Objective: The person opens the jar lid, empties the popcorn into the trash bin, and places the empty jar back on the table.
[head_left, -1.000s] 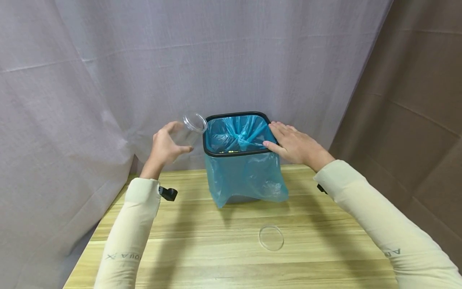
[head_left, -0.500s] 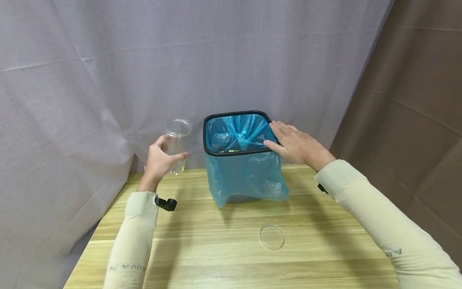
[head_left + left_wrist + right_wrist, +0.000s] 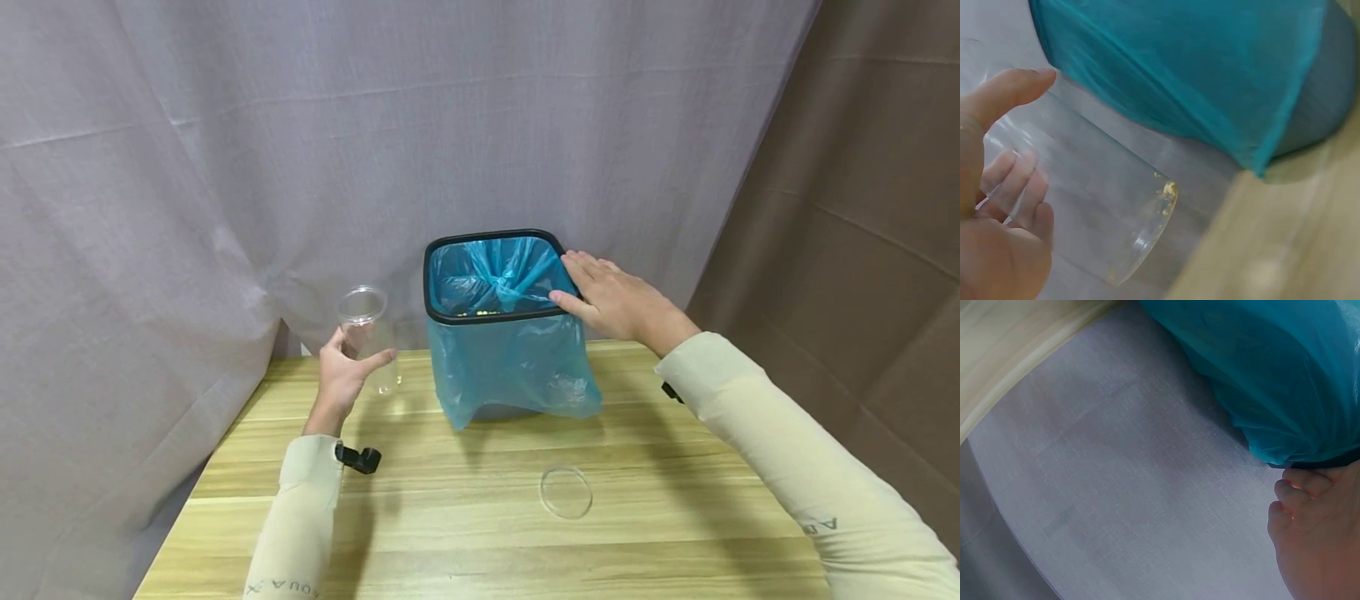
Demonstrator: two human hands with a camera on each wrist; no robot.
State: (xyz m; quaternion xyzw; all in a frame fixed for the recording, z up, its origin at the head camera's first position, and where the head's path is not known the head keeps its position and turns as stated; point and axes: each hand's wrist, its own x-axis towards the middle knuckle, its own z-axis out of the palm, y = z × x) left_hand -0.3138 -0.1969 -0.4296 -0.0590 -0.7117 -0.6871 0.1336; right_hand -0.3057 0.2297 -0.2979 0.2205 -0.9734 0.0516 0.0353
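In the head view, my left hand [image 3: 345, 371] grips a clear plastic jar [image 3: 371, 342] by its side, left of the bin. The jar stands nearly upright, mouth up, low over the table's back part; whether its base touches is unclear. Yellow crumbs [image 3: 1169, 189] cling inside its bottom in the left wrist view. A bin with a black rim [image 3: 498, 317] is lined with a blue bag [image 3: 510, 367], and some yellow bits [image 3: 483, 313] show inside. With fingers straight, my right hand [image 3: 618, 300] rests on the rim's right side, the thumb at the near corner.
A thin clear ring-shaped lid [image 3: 566, 492] lies on the wooden table [image 3: 450, 542] in front of the bin. Grey cloth [image 3: 300, 150] hangs right behind the bin and on the left. Brown cloth [image 3: 847, 250] hangs on the right.
My left hand has brought the jar away from the bin's left rim, down and back toward me, turning it from tilted to nearly upright. My right hand has stayed on the rim.
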